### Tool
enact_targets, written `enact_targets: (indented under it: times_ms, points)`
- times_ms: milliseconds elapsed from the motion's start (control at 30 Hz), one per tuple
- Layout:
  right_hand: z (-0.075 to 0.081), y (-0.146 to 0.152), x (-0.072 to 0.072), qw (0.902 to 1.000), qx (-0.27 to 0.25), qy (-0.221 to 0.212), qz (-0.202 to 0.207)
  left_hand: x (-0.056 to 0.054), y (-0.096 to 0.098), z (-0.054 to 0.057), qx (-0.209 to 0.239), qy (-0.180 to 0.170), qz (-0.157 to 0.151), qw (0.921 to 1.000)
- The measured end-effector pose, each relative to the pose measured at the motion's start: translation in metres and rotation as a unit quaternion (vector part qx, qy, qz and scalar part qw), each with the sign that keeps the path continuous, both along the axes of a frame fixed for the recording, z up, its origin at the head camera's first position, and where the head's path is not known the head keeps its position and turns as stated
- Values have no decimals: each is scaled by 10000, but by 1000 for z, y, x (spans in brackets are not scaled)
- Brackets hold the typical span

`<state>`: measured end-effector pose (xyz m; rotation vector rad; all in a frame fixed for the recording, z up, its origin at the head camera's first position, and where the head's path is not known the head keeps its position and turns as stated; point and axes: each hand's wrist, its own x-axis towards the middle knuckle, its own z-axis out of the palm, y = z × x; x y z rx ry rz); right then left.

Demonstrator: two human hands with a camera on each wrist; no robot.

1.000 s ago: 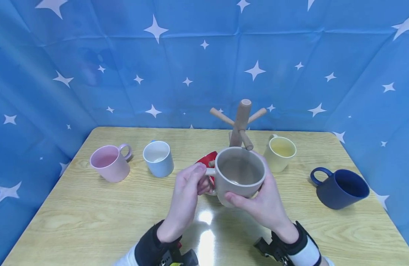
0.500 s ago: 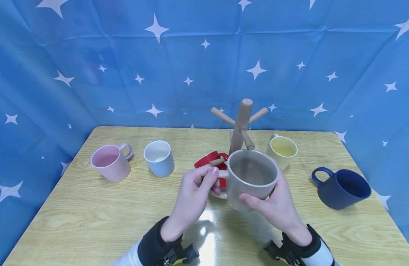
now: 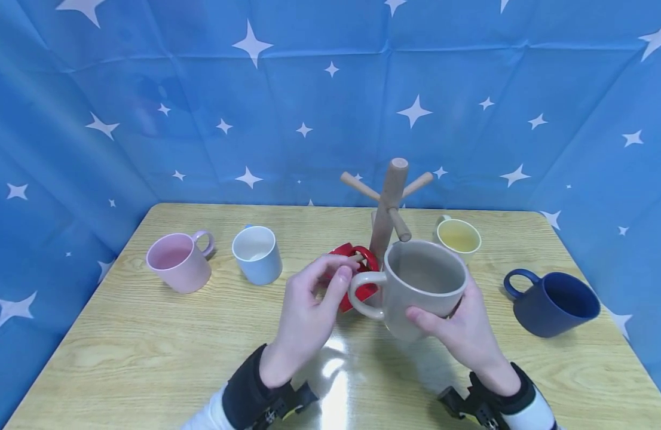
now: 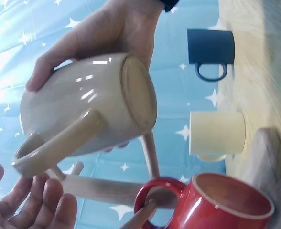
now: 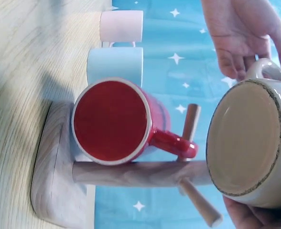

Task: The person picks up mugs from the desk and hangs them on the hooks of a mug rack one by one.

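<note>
My right hand (image 3: 465, 334) grips the body of a grey-beige mug (image 3: 400, 306) from its right side, thumb across the front. The mug is held above the table, rim facing up, its handle (image 3: 357, 292) pointing left. My left hand (image 3: 309, 313) is just left of that handle with fingers loosely bent and nothing in them; in the left wrist view its fingertips are right at the handle. Behind stands a wooden mug tree (image 3: 389, 206). A red mug (image 5: 113, 119) hangs by its handle on a low peg, partly hidden in the head view by my left hand.
On the table's left stand a pink mug (image 3: 182, 269) and a light blue mug (image 3: 259, 263). A pale yellow mug (image 3: 459, 239) sits behind my right hand, and a navy mug (image 3: 551, 307) is at the far right. Upper pegs (image 3: 360, 186) of the tree stick out bare.
The grey-beige mug has moved right with my right hand. My left fingers have let go of its handle, leaving a gap in the head view.
</note>
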<state>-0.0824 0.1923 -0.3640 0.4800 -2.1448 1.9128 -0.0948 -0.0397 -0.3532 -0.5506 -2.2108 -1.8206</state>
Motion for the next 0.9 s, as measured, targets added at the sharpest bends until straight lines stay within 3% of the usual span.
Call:
enact_targets:
  times_ms: [233,467,900]
  points:
    - [-5,10,1,9994,191,-109,-255,-9,-4,3,197,725,444,9962]
    - [-14,22,0,9990,38,-66,-441,-29,0,15,371,644,591,9955]
    - [-18,42,-6,9961,73,-338,-809,-51,14,29,531,1140,632,9900]
